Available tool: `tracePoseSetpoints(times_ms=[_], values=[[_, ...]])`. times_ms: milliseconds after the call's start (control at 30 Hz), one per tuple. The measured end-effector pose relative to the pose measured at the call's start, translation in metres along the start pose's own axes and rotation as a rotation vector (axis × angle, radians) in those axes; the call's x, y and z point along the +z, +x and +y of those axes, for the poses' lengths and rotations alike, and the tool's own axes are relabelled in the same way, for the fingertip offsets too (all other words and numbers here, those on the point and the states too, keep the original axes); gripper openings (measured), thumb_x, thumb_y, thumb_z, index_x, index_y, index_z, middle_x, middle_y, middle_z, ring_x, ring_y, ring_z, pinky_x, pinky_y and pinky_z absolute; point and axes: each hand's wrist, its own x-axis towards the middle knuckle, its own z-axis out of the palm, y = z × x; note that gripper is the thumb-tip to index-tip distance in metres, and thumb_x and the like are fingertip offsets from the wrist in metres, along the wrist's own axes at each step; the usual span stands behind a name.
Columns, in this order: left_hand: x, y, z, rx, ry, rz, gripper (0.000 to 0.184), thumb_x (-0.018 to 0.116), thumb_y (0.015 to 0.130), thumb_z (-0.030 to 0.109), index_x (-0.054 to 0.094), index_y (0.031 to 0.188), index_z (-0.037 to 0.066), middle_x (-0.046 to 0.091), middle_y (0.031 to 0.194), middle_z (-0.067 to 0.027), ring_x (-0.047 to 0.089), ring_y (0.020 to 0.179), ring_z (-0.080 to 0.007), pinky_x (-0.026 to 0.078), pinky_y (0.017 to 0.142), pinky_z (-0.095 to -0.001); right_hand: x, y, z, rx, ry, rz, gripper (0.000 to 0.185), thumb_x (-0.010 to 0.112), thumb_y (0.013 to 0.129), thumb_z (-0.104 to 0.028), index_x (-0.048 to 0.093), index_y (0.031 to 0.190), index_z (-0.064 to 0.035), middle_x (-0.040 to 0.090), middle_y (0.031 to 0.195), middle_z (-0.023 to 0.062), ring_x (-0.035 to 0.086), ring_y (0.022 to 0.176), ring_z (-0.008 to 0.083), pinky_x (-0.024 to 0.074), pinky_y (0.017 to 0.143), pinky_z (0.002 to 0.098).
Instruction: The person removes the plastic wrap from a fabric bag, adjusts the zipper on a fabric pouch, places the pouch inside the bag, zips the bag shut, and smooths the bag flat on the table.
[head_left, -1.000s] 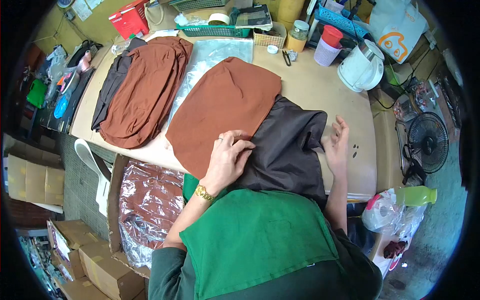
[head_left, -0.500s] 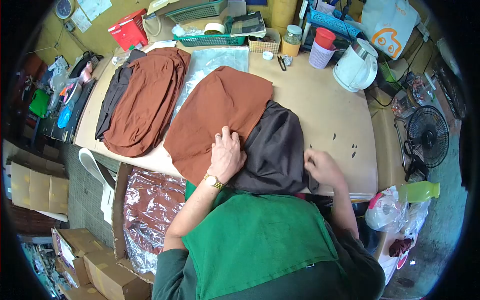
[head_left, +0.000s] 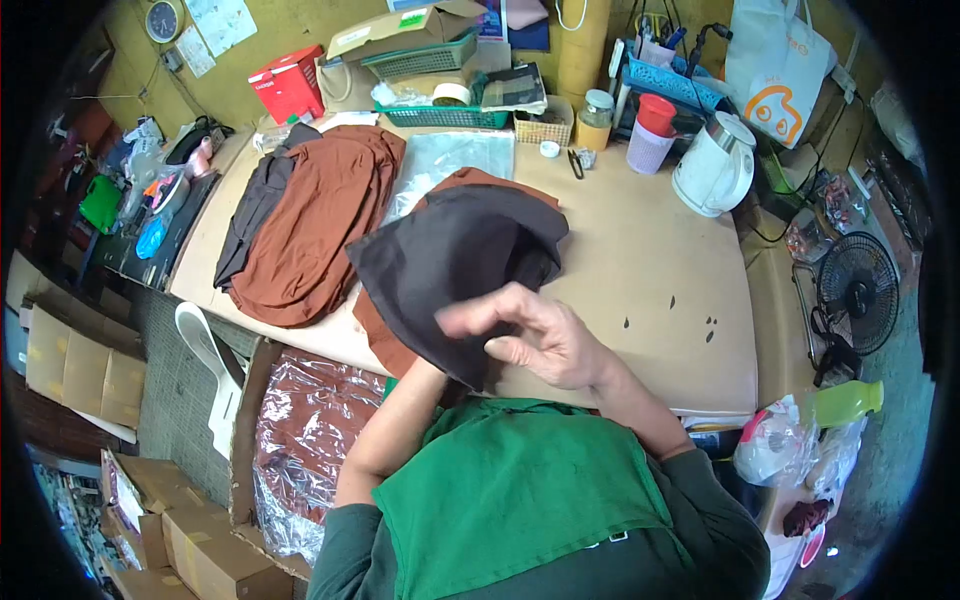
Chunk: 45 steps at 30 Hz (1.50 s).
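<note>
A dark grey-brown cloth piece (head_left: 450, 250) is folded over a rust-brown cloth piece (head_left: 385, 330) in front of me, so the brown shows only along the edges. My left forearm (head_left: 395, 425) reaches up to the dark cloth's lower edge. That cloth covers the left hand, and its fingers are hidden. Over the cloth's lower right part is my right hand (head_left: 545, 335), its fingers bent and apart from the thumb. The fingertips are blurred, and nothing shows in that hand.
A pile of brown and dark cloth pieces (head_left: 315, 230) lies at the left of the table (head_left: 650, 270). Baskets (head_left: 440, 117), a jar (head_left: 595, 120) and a kettle (head_left: 715, 165) line the back. A box of plastic-wrapped brown cloth (head_left: 310, 430) stands at lower left.
The dark cloth has been turned up and leftward over the brown piece. My left hand has gone from on top of the brown cloth to beneath the dark one. My right hand has moved left.
</note>
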Motion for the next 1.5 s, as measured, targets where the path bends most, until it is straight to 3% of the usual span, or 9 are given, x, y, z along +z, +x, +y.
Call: tracePoseSetpoints(times_ms=[133,200,300,800,933,1033,1133,1267,1500], values=[[-0.028,0.001,-0.043,-0.169,-0.063,0.17,0.026,0.062,0.082,0.015,0.061,0.1,-0.004,0.053,0.107,-0.0185,0.061,0.091,-0.0334,0.059,0.064,-0.0368,-0.032,-0.033,0.006,0.771,-0.641,-0.118,0.017,0.051,0.083,0.001,0.066,0.089,-0.0017,0.069,0.093,0.0138,0.067,0.089,0.023,0.0499,0.084,0.0346],[-0.028,-0.003,-0.039,-0.133,-0.105,0.097,0.026,0.062,0.082,0.015,0.061,0.101,-0.004,0.053,0.107,-0.0183,0.061,0.09,-0.0331,0.059,0.064,-0.0367,-0.048,-0.081,0.071,0.712,-1.081,-0.262,0.017,0.052,0.084,-0.008,0.064,0.095,-0.0023,0.067,0.087,0.0189,0.065,0.083,0.0344,0.0495,0.079,0.0439],[-0.01,-0.006,-0.009,0.01,-0.197,-0.075,0.027,0.062,0.082,0.015,0.061,0.102,-0.003,0.054,0.106,-0.018,0.061,0.089,-0.0327,0.058,0.064,-0.0366,-0.038,-0.088,0.088,0.593,-0.915,-0.028,0.015,0.054,0.085,-0.01,0.064,0.094,-0.0018,0.066,0.09,0.019,0.064,0.085,0.0361,0.0483,0.079,0.0483],[-0.019,0.0,-0.014,-0.105,-0.484,0.008,0.029,0.061,0.081,0.014,0.06,0.106,-0.002,0.055,0.105,-0.0164,0.061,0.085,-0.0305,0.057,0.062,-0.036,-0.044,-0.084,0.095,0.504,-0.713,0.475,0.012,0.058,0.085,0.001,0.064,0.095,0.0023,0.063,0.091,0.0136,0.063,0.08,0.0256,0.0514,0.07,0.0375],[-0.028,0.001,-0.016,-0.142,-0.618,0.046,0.03,0.061,0.081,0.014,0.06,0.107,-0.002,0.056,0.104,-0.016,0.061,0.084,-0.0299,0.057,0.062,-0.0359,-0.04,-0.075,0.087,0.425,-0.799,0.237,0.014,0.059,0.085,0.003,0.063,0.097,0.0015,0.065,0.098,0.0126,0.064,0.09,0.0263,0.0525,0.072,0.0375],[-0.038,-0.007,-0.021,-0.197,-0.73,0.072,0.031,0.061,0.081,0.014,0.06,0.108,-0.002,0.056,0.104,-0.0157,0.061,0.084,-0.0294,0.057,0.062,-0.0358,-0.019,-0.049,0.079,-0.082,-0.869,0.254,0.023,0.062,0.079,0.005,0.062,0.102,-0.0021,0.066,0.114,0.0132,0.064,0.099,0.0316,0.0524,0.086,0.0393],[-0.047,-0.02,-0.028,-0.254,-0.811,0.077,0.031,0.061,0.081,0.013,0.06,0.109,-0.002,0.056,0.103,-0.0154,0.061,0.083,-0.029,0.056,0.061,-0.0357,-0.017,-0.035,0.074,-0.199,-0.824,0.381,0.023,0.062,0.081,0.004,0.062,0.103,-0.0025,0.067,0.112,0.0127,0.065,0.092,0.0317,0.0525,0.084,0.0379],[-0.05,-0.034,-0.033,-0.308,-0.892,0.079,0.032,0.061,0.081,0.013,0.059,0.11,-0.001,0.057,0.103,-0.015,0.061,0.082,-0.0284,0.056,0.061,-0.0355,-0.015,-0.042,0.072,-0.135,-0.384,0.651,0.012,0.061,0.089,0.002,0.06,0.101,-0.0007,0.058,0.085,0.0062,0.057,0.071,0.0103,0.0464,0.063,0.024],[-0.047,-0.041,-0.034,-0.326,-0.954,0.066,0.034,0.061,0.081,0.013,0.059,0.112,-0.001,0.058,0.102,-0.0143,0.061,0.08,-0.0273,0.056,0.06,-0.0353,-0.024,-0.022,0.022,-0.087,-0.693,0.578,0.023,0.073,0.085,-0.006,0.064,0.106,-0.0003,0.051,0.083,0.003,0.045,0.065,0.0083,0.0419,0.059,0.0221]])
